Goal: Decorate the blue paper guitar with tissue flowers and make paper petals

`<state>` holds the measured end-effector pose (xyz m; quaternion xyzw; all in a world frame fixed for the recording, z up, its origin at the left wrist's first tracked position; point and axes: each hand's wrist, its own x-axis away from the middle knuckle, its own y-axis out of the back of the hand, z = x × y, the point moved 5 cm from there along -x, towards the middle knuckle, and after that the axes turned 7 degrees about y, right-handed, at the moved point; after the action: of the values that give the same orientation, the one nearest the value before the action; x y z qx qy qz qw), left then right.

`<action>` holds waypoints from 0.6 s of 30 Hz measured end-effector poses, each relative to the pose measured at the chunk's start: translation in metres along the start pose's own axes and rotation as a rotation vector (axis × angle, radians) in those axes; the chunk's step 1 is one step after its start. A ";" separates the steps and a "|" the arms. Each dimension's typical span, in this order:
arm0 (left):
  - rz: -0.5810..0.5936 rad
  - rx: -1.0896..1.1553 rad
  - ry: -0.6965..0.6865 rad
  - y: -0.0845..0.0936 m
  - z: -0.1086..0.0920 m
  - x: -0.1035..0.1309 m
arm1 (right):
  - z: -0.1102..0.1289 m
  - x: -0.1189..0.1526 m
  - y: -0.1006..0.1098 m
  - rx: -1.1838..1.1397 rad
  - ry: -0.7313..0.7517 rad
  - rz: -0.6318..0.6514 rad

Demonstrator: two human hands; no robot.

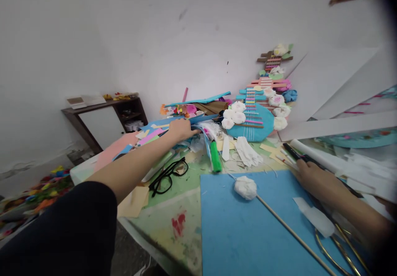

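My left hand reaches into a pile of coloured paper at the back of the table. Its fingers are closed on a piece of blue paper, partly hidden in the pile. Just to the right stands a green marker-like tube. My right hand lies, slightly blurred, with its fingers stretched out beside a black pen at the right. Between the hands, a white crumpled-paper ball on a thin wooden stick rests on a blue board.
Black-framed glasses lie left of the board. Gold-handled scissors and a translucent strip are at the lower right. A blue paper craft with white flowers leans against the wall. A cabinet stands at the far left.
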<state>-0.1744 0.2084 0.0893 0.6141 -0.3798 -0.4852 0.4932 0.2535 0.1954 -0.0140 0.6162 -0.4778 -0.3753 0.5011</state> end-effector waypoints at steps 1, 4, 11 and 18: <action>-0.023 -0.006 0.046 0.000 -0.001 0.000 | 0.000 0.000 0.000 0.004 0.002 -0.004; 0.013 0.014 0.117 -0.007 -0.005 0.001 | 0.000 0.000 -0.001 0.014 0.003 -0.014; 0.149 0.089 0.088 -0.045 -0.026 0.013 | 0.003 0.005 0.003 0.024 0.004 -0.038; 0.263 0.119 -0.007 -0.068 -0.035 0.015 | 0.007 0.009 0.008 0.026 0.009 -0.038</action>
<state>-0.1373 0.2174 0.0216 0.5855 -0.4869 -0.3950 0.5139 0.2478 0.1850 -0.0078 0.6332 -0.4685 -0.3758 0.4882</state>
